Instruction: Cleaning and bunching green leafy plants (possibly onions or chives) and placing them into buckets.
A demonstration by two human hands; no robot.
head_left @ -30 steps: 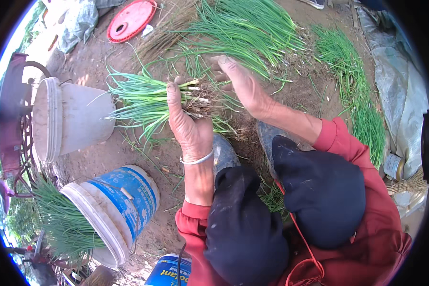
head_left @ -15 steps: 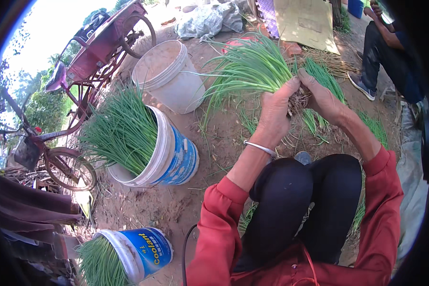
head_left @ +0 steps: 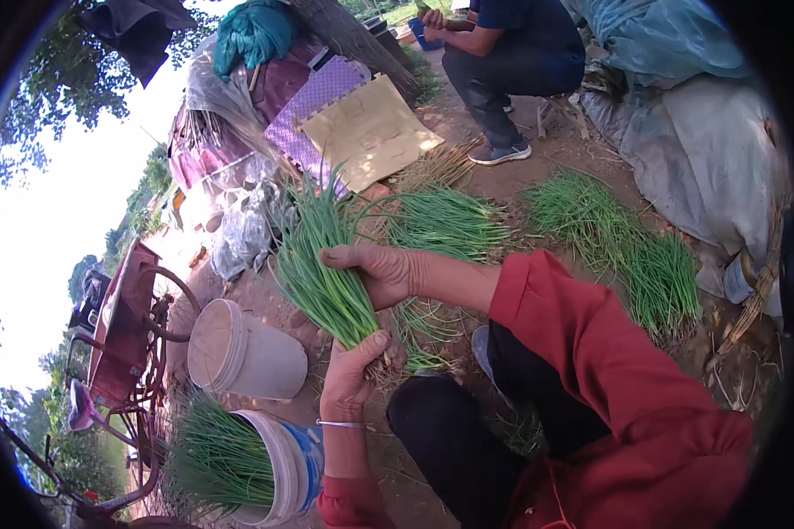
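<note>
A bunch of green onions (head_left: 331,291) slants up and away in front of me, its roots toward me and its long leaves pointing to the far left. My left hand (head_left: 346,381), with a bracelet at the wrist, is closed round the bunch near the roots. Higher up, my right hand (head_left: 386,273) grips the leaves from the right side, thumb lying across them; its other fingers are mostly hidden behind. Loose green onions (head_left: 450,225) lie on the soil just beyond my right forearm. More piles (head_left: 582,216) are spread farther right.
An off-white bucket (head_left: 273,357) stands left of my hands. Nearer is a blue-and-white bucket (head_left: 282,458) holding green onions. A red cargo tricycle (head_left: 128,335) is at far left. A tan board (head_left: 370,132) and purple mat (head_left: 313,115) lie beyond. Another person (head_left: 512,53) crouches at the back, near grey sheeting (head_left: 697,150).
The view has swung to the right. My right hand has moved from the root end up onto the leaves, while my left hand stays near the roots. The bunch now stands more upright.
</note>
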